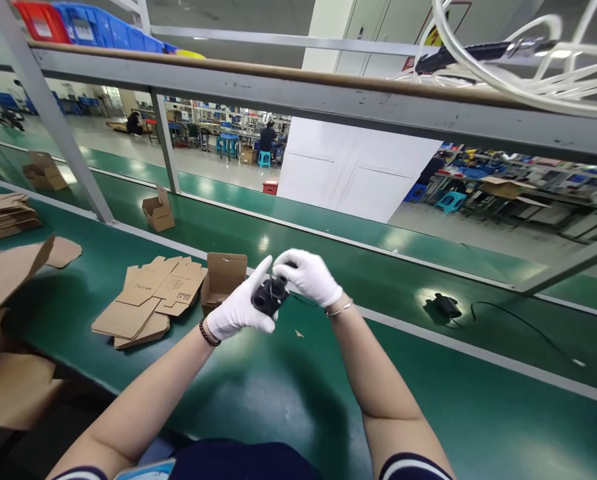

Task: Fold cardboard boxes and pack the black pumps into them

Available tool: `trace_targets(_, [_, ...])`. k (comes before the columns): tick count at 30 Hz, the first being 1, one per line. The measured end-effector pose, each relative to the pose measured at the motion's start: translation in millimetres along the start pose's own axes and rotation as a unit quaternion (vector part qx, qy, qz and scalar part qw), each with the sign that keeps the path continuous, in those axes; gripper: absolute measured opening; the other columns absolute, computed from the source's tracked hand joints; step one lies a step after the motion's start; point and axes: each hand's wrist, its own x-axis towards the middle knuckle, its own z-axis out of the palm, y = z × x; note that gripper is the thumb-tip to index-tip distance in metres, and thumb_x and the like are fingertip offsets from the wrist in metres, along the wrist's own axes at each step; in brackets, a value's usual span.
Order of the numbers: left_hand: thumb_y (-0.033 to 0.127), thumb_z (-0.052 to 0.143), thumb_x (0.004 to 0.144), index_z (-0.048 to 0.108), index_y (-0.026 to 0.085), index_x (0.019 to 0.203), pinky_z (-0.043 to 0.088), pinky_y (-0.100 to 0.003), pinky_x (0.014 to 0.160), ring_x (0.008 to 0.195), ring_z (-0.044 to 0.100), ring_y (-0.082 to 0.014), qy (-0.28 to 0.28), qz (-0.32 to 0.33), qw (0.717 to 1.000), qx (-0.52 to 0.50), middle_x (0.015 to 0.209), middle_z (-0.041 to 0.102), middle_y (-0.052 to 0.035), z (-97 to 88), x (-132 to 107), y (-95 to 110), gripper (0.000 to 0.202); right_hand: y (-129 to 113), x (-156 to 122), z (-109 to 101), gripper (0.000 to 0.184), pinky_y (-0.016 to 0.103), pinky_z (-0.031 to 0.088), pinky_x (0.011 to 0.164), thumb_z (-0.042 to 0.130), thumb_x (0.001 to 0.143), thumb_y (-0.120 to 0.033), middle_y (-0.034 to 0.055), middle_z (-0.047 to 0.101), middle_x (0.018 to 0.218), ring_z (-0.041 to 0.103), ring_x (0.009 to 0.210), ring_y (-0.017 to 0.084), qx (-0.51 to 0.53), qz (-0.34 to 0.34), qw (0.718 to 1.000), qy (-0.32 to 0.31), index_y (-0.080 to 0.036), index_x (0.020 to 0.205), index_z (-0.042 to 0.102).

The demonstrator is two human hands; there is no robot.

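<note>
My left hand (242, 305), in a white glove, is wrapped around a small black device (269, 295) with round openings in its front. My right hand (306, 275), also gloved, has its fingers closed at the top of the same device, partly covering it. A thin dark cable (304, 301) runs out below the right hand. Just left of the device, an upright open cardboard box (226, 270) stands on the green bench, partly hidden behind my left hand.
Flat folded cartons (151, 297) lie left on the green bench (453, 413). A black device with a cable (447, 305) rests at right, on the strip beyond the metal rail. Another open box (158, 210) stands there at left. An overhead shelf (298, 83) crosses above.
</note>
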Motion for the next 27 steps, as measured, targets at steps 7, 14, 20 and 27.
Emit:
trace_targets(7, [0.048, 0.076, 0.07, 0.063, 0.023, 0.103, 0.048, -0.037, 0.092, 0.1, 0.062, -0.0188, 0.262, 0.078, 0.93, -0.245, 0.094, 0.064, -0.0009, -28.3, 12.4, 12.2, 0.043, -28.9, -72.3, 46.2, 0.024, 0.024, 0.047, 0.06, 0.046, 0.093, -0.024, 0.0049, 0.073, 0.081, 0.066, 0.067, 0.016, -0.181, -0.114, 0.959, -0.185, -0.02, 0.109, 0.064])
trace_targets(14, [0.052, 0.087, 0.052, 0.038, 0.024, 0.144, 0.049, -0.038, 0.091, 0.107, 0.061, -0.0272, 0.128, 0.026, 0.991, 0.034, 0.119, 0.062, -0.0104, -27.0, -11.8, 2.6, 0.108, -54.9, -46.4, -15.1, 0.018, 0.025, 0.043, 0.062, 0.052, 0.094, -0.032, 0.0042, 0.068, 0.075, 0.061, 0.066, 0.015, -0.168, -0.187, 0.968, 0.002, -0.022, 0.094, 0.066])
trace_targets(20, [0.034, 0.09, 0.05, 0.038, 0.027, 0.144, 0.05, -0.037, 0.084, 0.084, 0.063, -0.0191, 0.019, 0.015, 1.0, 0.002, 0.098, 0.065, -0.005, -12.1, -30.2, -1.7, 0.108, -18.6, -2.3, 21.2, 0.02, 0.024, 0.05, 0.07, 0.056, 0.09, -0.036, 0.0005, 0.069, 0.081, 0.063, 0.073, 0.014, 0.0, -0.026, 0.999, -0.023, -0.021, 0.092, 0.069])
trace_targets(27, [0.045, 0.065, 0.081, 0.059, 0.026, 0.111, 0.045, -0.05, 0.099, 0.117, 0.056, -0.0253, 0.263, 0.074, 0.941, -0.198, 0.119, 0.061, -0.0062, -46.9, -21.1, 1.2, 0.036, -38.5, -51.8, 65.3, 0.035, 0.024, 0.047, 0.058, 0.044, 0.092, -0.012, 0.0097, 0.066, 0.095, 0.061, 0.072, 0.016, -0.23, -0.111, 0.955, -0.153, -0.022, 0.119, 0.064])
